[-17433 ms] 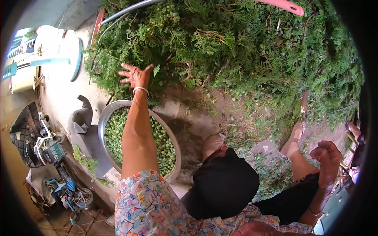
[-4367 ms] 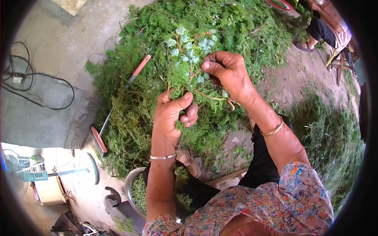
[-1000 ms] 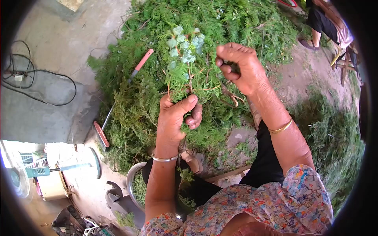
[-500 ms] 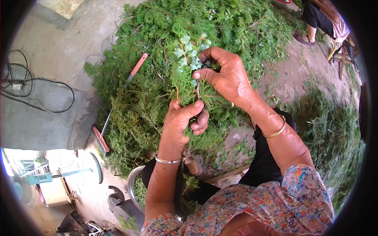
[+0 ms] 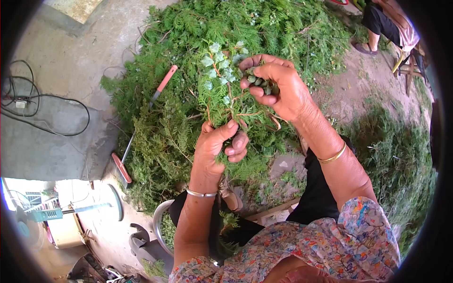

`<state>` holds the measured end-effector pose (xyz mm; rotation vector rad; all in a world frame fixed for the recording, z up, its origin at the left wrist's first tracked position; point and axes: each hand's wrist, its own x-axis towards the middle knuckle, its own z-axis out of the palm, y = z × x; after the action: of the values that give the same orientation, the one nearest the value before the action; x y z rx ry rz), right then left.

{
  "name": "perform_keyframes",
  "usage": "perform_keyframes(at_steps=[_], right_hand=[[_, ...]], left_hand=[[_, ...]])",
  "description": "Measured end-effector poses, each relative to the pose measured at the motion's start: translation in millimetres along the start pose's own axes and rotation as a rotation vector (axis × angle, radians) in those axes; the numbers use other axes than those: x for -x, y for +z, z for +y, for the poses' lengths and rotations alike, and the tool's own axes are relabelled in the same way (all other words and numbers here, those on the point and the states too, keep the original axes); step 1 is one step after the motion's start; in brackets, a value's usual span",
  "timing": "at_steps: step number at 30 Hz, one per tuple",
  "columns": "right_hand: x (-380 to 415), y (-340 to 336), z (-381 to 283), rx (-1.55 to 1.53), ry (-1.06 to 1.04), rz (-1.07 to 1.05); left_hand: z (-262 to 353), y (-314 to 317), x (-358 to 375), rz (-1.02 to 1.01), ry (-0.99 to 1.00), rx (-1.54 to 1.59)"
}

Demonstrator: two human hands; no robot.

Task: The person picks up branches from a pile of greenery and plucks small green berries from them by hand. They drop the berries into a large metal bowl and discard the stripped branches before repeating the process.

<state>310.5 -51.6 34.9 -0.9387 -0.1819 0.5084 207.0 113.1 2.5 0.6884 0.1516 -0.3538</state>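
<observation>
My left hand (image 5: 219,145) is closed around the lower stems of a leafy evergreen sprig, which looks like arborvitae. Pale blue-green cones (image 5: 227,75) cluster along the sprig's upper part. To the right, my right hand (image 5: 278,87) curls around several picked green cones (image 5: 262,84), visible in the palm. Its thumb and forefinger are close together beside the sprig's top cones; whether they touch one is hard to see. Behind both hands lies a large heap of cut evergreen branches (image 5: 273,28).
A pink-handled broom (image 5: 163,85) leans on the heap's left side. Below my left arm stands a metal basin (image 5: 158,221) with small green pieces inside. Black cable (image 5: 71,99) loops over the concrete at left, a fan (image 5: 30,231) below it. Another person (image 5: 384,23) sits upper right.
My right hand has moved slightly right, away from the sprig's stem, and has turned so the cones in its palm show. My left hand keeps its hold; the sprig has shifted slightly left.
</observation>
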Motion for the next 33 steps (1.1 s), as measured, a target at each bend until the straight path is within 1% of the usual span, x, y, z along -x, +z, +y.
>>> perform_keyframes(at_steps=[2, 3, 4, 6, 7, 8, 10, 13, 16, 18, 19, 20, 22, 23, 25, 27, 29, 30, 32, 33], right_hand=[[3.2, 6.2, 3.0, -0.061, 0.016, 0.055], [1.8, 8.7, 5.8, 0.009, 0.014, 0.099], [0.8, 9.6, 11.3, 0.009, 0.015, 0.1], [-0.9, 10.2, 25.2, 0.272, -0.167, 0.11], [-2.4, 11.8, 27.9, 0.314, -0.216, 0.133], [-3.8, 11.7, 29.6, 0.313, -0.216, 0.133], [-6.3, 12.7, 30.8, 0.703, -0.491, 0.233], [-8.2, 10.0, 29.6, 0.729, -0.476, 0.27], [-9.1, 7.8, 22.0, 0.749, -0.492, 0.285], [-6.0, 6.7, 12.0, 0.402, -0.198, 0.196], [-7.7, 4.6, 10.8, 0.219, -0.135, 0.174], [-7.4, 3.5, 9.5, 0.22, -0.134, 0.174], [-5.4, 2.3, 4.9, 0.038, -0.023, 0.18], [-4.5, 1.0, 3.0, -0.001, -0.003, 0.172], [-5.0, -0.6, 1.0, -0.018, 0.006, 0.174], [-5.6, -2.2, -2.8, -0.035, 0.014, 0.175], [-5.5, -5.2, -10.3, 0.136, -0.128, 0.197], [-10.3, -13.4, -17.2, 0.138, -0.127, 0.197], [-24.6, -39.1, -34.1, -0.185, -0.208, 0.311], [-24.3, -42.6, -38.5, -0.287, -0.176, 0.24]], left_hand=[[-0.3, 3.5, -0.6, 0.03, 0.015, -0.023], [-0.9, 5.1, -1.1, 0.059, 0.029, -0.047], [-2.0, 6.2, -1.8, 0.06, 0.029, -0.046], [-4.4, 8.6, -3.7, 0.076, 0.015, -0.049], [-5.3, 10.3, -5.1, 0.076, 0.015, -0.05], [-6.4, 12.3, -6.5, 0.099, 0.006, -0.08], [-9.6, 17.1, -8.5, 0.123, -0.004, -0.11], [-14.1, 22.4, -10.1, 0.155, -0.015, -0.165], [-14.4, 17.1, -9.2, 0.14, -0.008, -0.115], [-11.6, 16.1, -6.3, 0.105, 0.003, -0.131], [-10.2, 15.9, -4.6, 0.071, 0.014, -0.148], [-9.8, 16.4, -3.7, 0.072, 0.014, -0.147], [-9.4, 17.3, -2.3, 0.07, 0.009, -0.131], [-9.1, 15.4, -2.5, 0.07, 0.009, -0.13], [-7.7, 9.2, -3.9, 0.017, -0.022, -0.091], [-6.5, 7.3, -4.0, 0.024, -0.024, -0.1], [-4.8, 7.7, -0.9, 0.032, -0.026, -0.109], [-3.5, 9.3, 4.2, 0.051, -0.028, -0.079], [-2.6, 7.3, 12.1, 0.071, -0.033, -0.046], [-1.4, 5.0, 15.3, 0.065, -0.023, -0.031]])
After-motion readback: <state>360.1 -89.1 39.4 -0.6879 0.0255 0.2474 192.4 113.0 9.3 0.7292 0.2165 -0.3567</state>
